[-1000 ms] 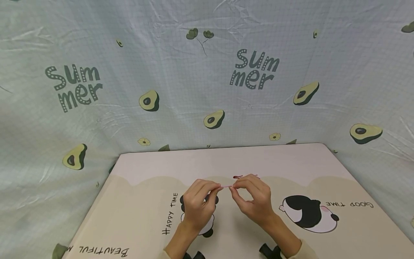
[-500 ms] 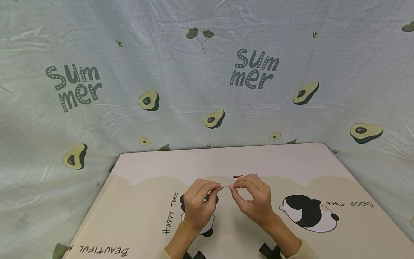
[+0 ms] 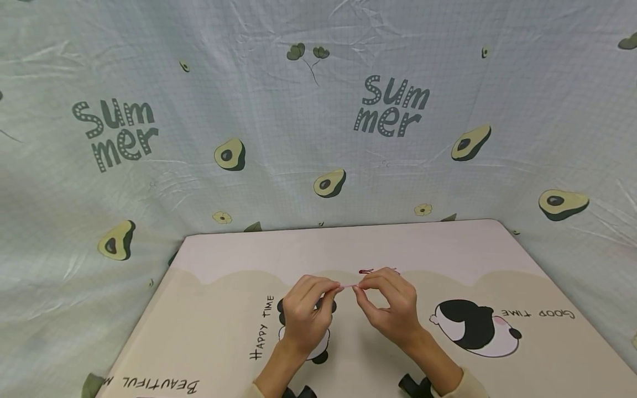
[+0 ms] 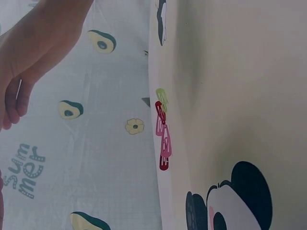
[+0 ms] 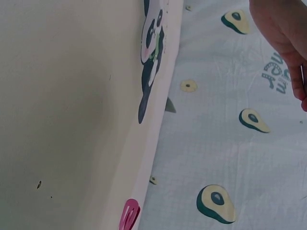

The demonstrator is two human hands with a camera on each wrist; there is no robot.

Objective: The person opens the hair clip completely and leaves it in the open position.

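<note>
Above the middle of the table, my left hand [image 3: 306, 309] and right hand [image 3: 393, 304] face each other with fingertips close together. Between them, each pinching one end with thumb and finger, they hold a thin pink hair clip [image 3: 348, 286], seen edge-on and mostly hidden by the fingertips. Behind the hands lies a red snap clip [image 3: 365, 271]. The left wrist view shows a loose group on the table: a green clip [image 4: 162, 98], a dark red clip [image 4: 160, 111] and a pink clip [image 4: 166, 143] among them. The right wrist view catches a deep pink clip [image 5: 128, 214].
The beige and pale pink table cover [image 3: 224, 331] carries printed animals and lettering. Around its far and side edges hangs a light curtain [image 3: 278, 121] with avocado prints. Black wrist mounts [image 3: 415, 386] show beneath the forearms.
</note>
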